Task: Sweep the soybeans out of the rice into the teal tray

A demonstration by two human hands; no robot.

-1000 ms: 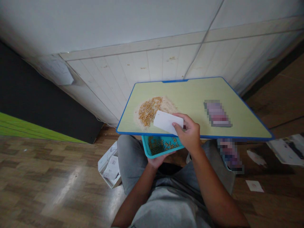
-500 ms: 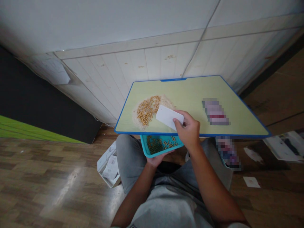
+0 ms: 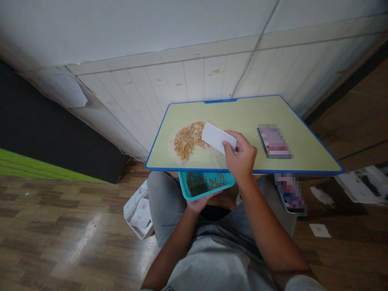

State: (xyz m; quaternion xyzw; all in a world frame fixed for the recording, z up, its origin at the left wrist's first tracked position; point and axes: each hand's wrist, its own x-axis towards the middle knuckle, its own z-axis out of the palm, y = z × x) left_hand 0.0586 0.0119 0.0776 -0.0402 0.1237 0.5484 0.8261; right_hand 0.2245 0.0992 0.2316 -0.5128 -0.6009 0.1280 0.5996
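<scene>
A flat white card [image 3: 217,136] is pinched in my right hand [image 3: 241,155], thumb on top, over the light-green tabletop [image 3: 242,117]. The card's left edge meets a pile of yellow beans [image 3: 185,141] mixed with pale grains. Below the table's front edge, my left hand [image 3: 200,203] grips a turquoise tray [image 3: 190,198] from underneath, its fingers mostly hidden by the tray. Inside the tray lie round beans [image 3: 198,186], darker on the left and yellowish toward the right. The tray's far rim is tucked under the tabletop.
A blurred-out phone-like slab [image 3: 274,141] lies on the table's right side. Another pixelated object [image 3: 290,194] rests by my right knee. A white box [image 3: 138,214] with papers stands on the floor at left. The panelled wall [image 3: 169,83] rises behind the table.
My right hand has moved the card slightly up and away from the table's front edge, off the near side of the bean pile. My left hand and the tray have stayed put.
</scene>
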